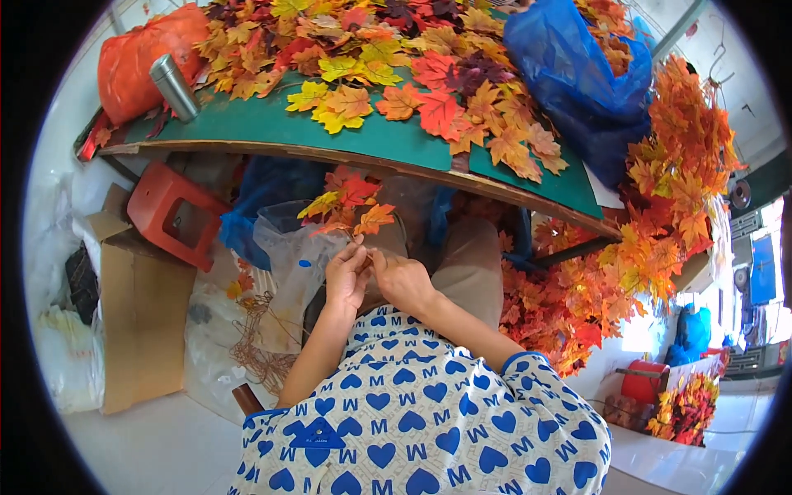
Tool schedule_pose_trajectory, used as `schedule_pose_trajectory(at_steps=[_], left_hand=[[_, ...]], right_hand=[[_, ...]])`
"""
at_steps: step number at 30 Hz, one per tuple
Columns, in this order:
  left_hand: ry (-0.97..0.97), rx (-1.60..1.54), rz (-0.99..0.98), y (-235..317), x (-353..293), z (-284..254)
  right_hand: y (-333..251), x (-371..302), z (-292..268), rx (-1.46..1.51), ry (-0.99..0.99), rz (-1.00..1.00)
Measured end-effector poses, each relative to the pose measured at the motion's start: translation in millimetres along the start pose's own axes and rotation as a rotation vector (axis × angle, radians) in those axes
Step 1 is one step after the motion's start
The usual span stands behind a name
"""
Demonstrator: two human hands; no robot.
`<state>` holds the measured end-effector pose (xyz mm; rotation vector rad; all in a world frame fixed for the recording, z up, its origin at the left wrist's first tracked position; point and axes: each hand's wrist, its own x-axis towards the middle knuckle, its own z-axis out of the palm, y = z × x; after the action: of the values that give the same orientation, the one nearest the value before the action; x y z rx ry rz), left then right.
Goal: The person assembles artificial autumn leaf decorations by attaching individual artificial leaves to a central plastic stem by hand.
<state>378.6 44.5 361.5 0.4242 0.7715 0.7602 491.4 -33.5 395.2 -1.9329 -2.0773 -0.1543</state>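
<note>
Above my lap, a small sprig of artificial maple leaves in red, orange and yellow points away from me. My left hand is closed in a pinch at the base of its stem. Close beside it, my right hand is curled, with thumb and forefinger pinched at the lower stem end. The fingers hide most of the stem there. Beyond the hands, the green tabletop carries a thick heap of loose maple leaves.
On the table stand a steel flask, an orange-red bag and a blue plastic bag. Leaf garlands hang at the right. A red stool, a cardboard box and tangled brown wire lie at the left.
</note>
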Motion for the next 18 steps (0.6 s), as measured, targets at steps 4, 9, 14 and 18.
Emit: schedule_pose_trajectory(at_steps=[4,9,14,18], left_hand=[[0.046,-0.279,0.062,12.0,-3.6,7.8],[-0.278,-0.159,0.094,24.4,-4.9,4.3],[-0.39,-0.15,0.047,28.1,-4.5,24.0],[-0.417,-0.126,0.054,26.9,-5.9,19.6]], right_hand=[[17.1,15.7,-36.8,0.391,0.111,-0.108],[116.5,86.6,-99.5,-0.343,0.43,0.001],[216.4,147.1,-101.2,-0.629,0.331,-0.057],[238.4,158.7,-87.3,-0.543,0.177,-0.145]])
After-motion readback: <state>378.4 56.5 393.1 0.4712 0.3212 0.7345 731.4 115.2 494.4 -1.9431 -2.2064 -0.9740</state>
